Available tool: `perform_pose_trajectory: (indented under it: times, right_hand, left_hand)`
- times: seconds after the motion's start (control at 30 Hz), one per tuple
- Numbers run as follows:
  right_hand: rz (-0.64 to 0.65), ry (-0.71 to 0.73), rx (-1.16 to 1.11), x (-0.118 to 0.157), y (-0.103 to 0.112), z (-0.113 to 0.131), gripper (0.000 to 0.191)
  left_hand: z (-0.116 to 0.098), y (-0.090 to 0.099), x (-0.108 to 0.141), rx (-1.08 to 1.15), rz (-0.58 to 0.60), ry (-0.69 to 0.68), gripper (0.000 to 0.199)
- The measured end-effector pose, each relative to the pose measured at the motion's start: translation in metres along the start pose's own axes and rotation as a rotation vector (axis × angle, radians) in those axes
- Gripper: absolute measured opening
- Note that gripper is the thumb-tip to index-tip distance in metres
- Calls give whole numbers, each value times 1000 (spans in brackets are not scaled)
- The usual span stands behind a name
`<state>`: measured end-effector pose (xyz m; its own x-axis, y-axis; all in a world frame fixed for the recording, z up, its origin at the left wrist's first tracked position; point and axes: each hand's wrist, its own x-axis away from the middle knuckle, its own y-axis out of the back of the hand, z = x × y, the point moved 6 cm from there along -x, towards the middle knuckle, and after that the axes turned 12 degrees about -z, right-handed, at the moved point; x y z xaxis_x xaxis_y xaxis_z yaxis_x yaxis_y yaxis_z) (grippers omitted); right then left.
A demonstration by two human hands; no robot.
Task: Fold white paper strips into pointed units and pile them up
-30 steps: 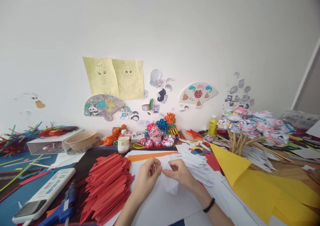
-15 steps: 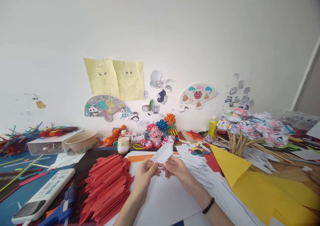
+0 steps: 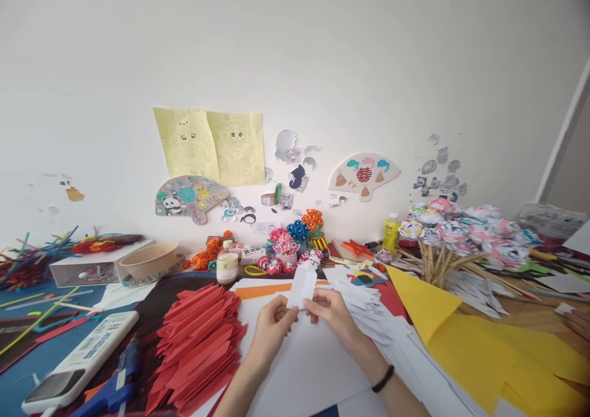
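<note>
Head view. Centre of the frame, a little below the middle: a folded white paper (image 3: 302, 286), long and narrow, far end pointing up the frame toward the bright craft flowers (image 3: 299, 232). Left hand (image 3: 271, 329) and right hand (image 3: 332, 313) meet at its near end. Fingers of both closed, thumbs on top, pinching the paper from either side; curled fingertips underneath partly hidden. Below them a large white sheet (image 3: 313, 368); cannot tell how far the folded piece is held above it.

Left of the hands, a heap of red folded papers (image 3: 198, 343); right of them, a spread of white paper strips (image 3: 369, 309). Yellow paper (image 3: 502, 349) fills the lower right. Glue gun (image 3: 115, 377) at lower left. Another person's hand (image 3: 577, 321) at the right edge, well apart.

Handling: paper looks very light, thin and bendable, likely a bit stiffer along the folded layers. Not slippery, I judge, but apt to crease or tear under a hard pinch. Best hold seems the near end, light pressure from both sides, the long flat part left free.
</note>
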<state>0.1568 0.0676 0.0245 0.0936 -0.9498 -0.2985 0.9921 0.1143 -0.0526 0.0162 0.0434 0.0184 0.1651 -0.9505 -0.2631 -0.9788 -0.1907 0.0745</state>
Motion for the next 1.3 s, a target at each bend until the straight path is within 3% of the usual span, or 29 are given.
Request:
perform_pose_trajectory:
  times: [0.23,0.3,0.43,0.6,0.77,1.0,1.13,1.3]
  right_hand:
    - [-21,12,2,-2,-1,-1,38]
    - [-45,6,22,-3,3,-4,37]
    - [-78,-17,62,-6,9,-10,36]
    - [-61,-17,109,-8,11,-16,36]
    - [-65,-37,140,-10,12,-19,32]
    - [-26,-31,111,-8,10,-19,31]
    - [18,-29,19,-6,5,-13,35]
    - [66,-20,-55,-1,-3,-3,36]
  left_hand:
    - [-13,0,4,-248,0,-160,24]
    - [-19,3,6,-327,-36,-253,18]
    - [-31,6,13,-505,-71,-493,50]
    - [-40,-4,23,-880,-17,-884,32]
    - [-42,-3,26,-962,-27,-1018,27]
    - [-38,-2,24,-907,-13,-995,30]
    - [-38,1,18,-789,-51,-810,21]
    - [-36,8,11,-432,-110,-521,10]
